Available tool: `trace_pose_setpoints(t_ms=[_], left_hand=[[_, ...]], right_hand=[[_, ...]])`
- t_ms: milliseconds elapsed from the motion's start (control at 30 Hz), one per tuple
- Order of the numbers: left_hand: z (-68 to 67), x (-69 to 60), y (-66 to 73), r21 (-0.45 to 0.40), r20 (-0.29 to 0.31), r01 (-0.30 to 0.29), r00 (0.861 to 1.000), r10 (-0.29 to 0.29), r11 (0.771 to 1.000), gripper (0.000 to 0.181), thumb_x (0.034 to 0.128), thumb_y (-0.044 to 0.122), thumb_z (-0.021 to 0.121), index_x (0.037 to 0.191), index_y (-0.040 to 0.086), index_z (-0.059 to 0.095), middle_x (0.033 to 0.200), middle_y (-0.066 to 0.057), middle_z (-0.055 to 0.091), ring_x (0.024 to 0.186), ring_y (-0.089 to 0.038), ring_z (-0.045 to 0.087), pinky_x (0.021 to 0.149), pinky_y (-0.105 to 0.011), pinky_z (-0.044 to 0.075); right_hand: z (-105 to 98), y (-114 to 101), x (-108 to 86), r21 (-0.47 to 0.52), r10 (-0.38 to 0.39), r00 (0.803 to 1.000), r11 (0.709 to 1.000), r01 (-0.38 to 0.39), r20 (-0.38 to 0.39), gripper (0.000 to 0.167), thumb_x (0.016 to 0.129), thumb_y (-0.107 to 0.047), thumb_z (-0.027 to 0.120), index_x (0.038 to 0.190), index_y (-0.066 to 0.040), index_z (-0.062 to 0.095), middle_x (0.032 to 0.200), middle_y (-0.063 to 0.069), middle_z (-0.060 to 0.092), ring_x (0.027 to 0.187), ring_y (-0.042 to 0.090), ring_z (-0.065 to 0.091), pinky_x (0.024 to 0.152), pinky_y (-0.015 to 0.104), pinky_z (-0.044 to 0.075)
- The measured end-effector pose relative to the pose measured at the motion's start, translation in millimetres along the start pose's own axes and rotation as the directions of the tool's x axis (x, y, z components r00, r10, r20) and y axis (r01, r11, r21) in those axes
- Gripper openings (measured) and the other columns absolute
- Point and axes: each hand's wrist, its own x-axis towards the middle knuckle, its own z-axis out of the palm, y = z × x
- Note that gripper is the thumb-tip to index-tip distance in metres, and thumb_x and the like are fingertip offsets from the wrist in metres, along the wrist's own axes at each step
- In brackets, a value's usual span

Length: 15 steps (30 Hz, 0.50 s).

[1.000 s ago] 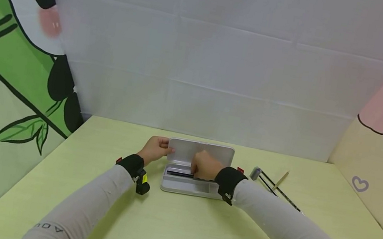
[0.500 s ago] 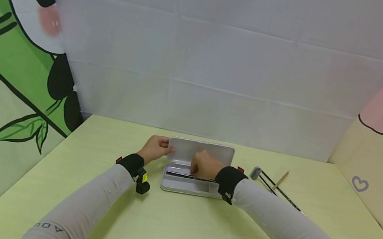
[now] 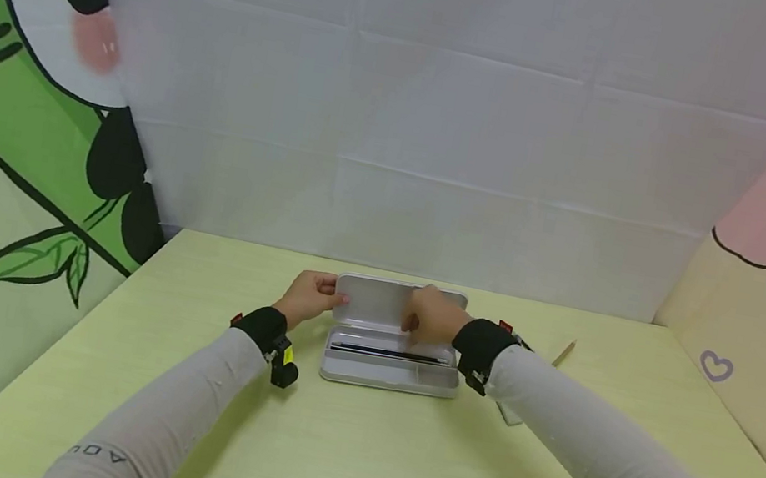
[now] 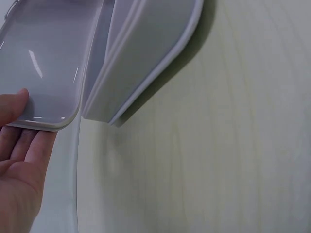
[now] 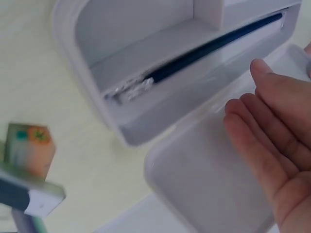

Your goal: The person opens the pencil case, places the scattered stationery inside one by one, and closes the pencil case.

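My right hand point(image 3: 434, 318), fingers loose and holding nothing, had just lifted clear of the dark stick point(image 3: 394, 353), which lay lengthwise in the open case's point(image 3: 369, 369) rear compartment, seemingly settled, while my left hand point(image 3: 307, 298) pinched the raised lid point(image 3: 372, 305).

My worktop point(image 3: 346, 461) is pale yellow with a faint grain. The case point(image 3: 372, 370) sits on it lid up and open, nearer the far edge than to me, and a soft shadow falls on the worktop along its side. Well to the right of the case I see a pencil point(image 3: 565, 353), partly hidden. Nearer the case on that side lie an orange-and-green block point(image 5: 31, 150) and a white-and-dark piece point(image 5: 36, 195). They're blurred, and I can't tell whether those two touch.
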Motion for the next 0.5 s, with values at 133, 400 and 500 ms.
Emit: trace_pose_setpoints(t_ms=[133,400,500], left_hand=[[0.8,-0.2,0.3,0.007,-0.006,-0.002,1.000,0.002,1.000,0.040,0.0896,0.011,0.067,0.127,-0.002,0.061,0.122,-0.022,0.066,0.114,-0.033,0.064,0.091,-0.038,0.056],[0.9,-0.6,1.5,0.009,-0.007,-0.004,1.000,0.004,1.000,0.040,0.0892,0.010,0.067,0.127,-0.002,0.060,0.123,-0.022,0.065,0.114,-0.033,0.064,0.089,-0.036,0.057],[0.0,-0.3,1.6,0.006,-0.007,-0.008,1.000,0.008,1.000,0.040,0.0888,0.010,0.068,0.126,-0.003,0.061,0.121,-0.022,0.066,0.113,-0.033,0.065,0.087,-0.034,0.057]], right_hand=[[-12,5,-12.2,-0.003,0.000,1.000,1.000,0.000,-0.001,0.015,0.069,-0.004,0.084,0.082,-0.003,0.076,0.077,0.008,0.075,0.070,0.014,0.069,0.064,0.022,0.056],[-22,24,-34.6,-0.005,-0.008,0.999,1.000,0.007,-0.035,0.016,0.067,-0.003,0.085,0.081,-0.002,0.076,0.075,0.007,0.074,0.067,0.013,0.068,0.062,0.020,0.054],[-28,32,-42.5,0.003,0.011,0.999,1.000,-0.011,-0.039,0.016,0.067,-0.002,0.084,0.081,-0.002,0.077,0.075,0.007,0.075,0.067,0.013,0.068,0.062,0.021,0.055]])
